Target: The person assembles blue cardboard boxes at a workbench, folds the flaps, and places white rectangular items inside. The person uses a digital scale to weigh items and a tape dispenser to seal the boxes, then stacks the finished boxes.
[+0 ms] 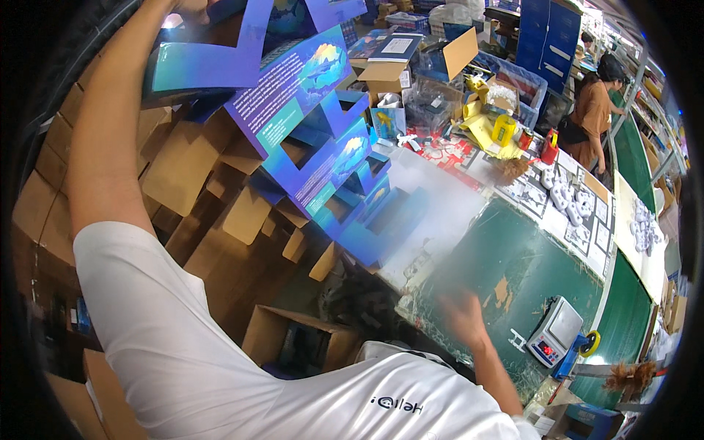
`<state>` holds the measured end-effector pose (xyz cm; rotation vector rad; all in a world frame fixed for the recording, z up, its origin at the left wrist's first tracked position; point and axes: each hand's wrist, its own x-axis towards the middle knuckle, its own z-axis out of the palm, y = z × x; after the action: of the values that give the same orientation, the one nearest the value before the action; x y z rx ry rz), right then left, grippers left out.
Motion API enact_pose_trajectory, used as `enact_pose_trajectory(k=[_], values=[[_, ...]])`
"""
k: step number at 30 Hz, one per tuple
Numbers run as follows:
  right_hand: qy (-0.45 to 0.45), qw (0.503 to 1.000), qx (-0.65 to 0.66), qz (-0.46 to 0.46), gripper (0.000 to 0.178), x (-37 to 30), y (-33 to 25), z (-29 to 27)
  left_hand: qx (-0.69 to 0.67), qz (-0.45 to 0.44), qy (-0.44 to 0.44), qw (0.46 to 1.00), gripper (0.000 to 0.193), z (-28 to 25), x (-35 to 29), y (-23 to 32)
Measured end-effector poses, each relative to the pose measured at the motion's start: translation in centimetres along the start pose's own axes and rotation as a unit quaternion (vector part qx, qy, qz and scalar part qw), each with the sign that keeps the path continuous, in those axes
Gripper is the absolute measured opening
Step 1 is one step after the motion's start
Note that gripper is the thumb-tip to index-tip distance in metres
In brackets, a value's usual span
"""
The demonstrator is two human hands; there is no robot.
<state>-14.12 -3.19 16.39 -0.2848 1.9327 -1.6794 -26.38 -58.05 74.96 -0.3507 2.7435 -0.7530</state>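
My left arm stretches up along the left side, and my left hand is at the top edge beside the uppermost blue-purple box; its fingers are mostly cut off, so its grip is hidden. Several open printed cardboard boxes with fish pictures, cut-out fronts and brown inner flaps stand in a slanting row next to it. My right hand is over the near edge of the green-topped table, smeared by motion. Nothing can be made out in it. Part of the table behind it is blurred too.
A digital scale and a tape dispenser lie at the right. Beyond are white game-controller-shaped parts, a yellow bottle and a blue crate. A co-worker stands by a green conveyor. An open carton is below.
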Motion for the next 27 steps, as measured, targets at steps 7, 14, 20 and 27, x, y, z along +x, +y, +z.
enact_pose_trajectory(k=[7, 14, 20, 27], values=[[0.076, 0.664, -0.164, -0.725, 0.096, 4.6, -32.6, 11.4, 0.008, 0.053, -0.02, 0.998, 0.023, -2.6, -2.7, -0.2], [0.064, 0.641, -0.217, -0.734, 0.069, 6.8, -41.5, 19.6, -0.099, 0.029, 0.077, 0.992, 0.053, -2.8, -7.6, -0.7], [0.067, 0.738, -0.117, -0.661, 0.064, 13.1, -44.8, 22.4, -0.249, 0.052, 0.42, 0.871, 0.055, -0.3, -13.5, -5.5], [0.085, 0.834, -0.15, -0.524, 0.088, 20.1, -44.7, 25.0, -0.207, -0.01, 0.494, 0.844, 0.051, 14.6, -12.3, -5.6]])
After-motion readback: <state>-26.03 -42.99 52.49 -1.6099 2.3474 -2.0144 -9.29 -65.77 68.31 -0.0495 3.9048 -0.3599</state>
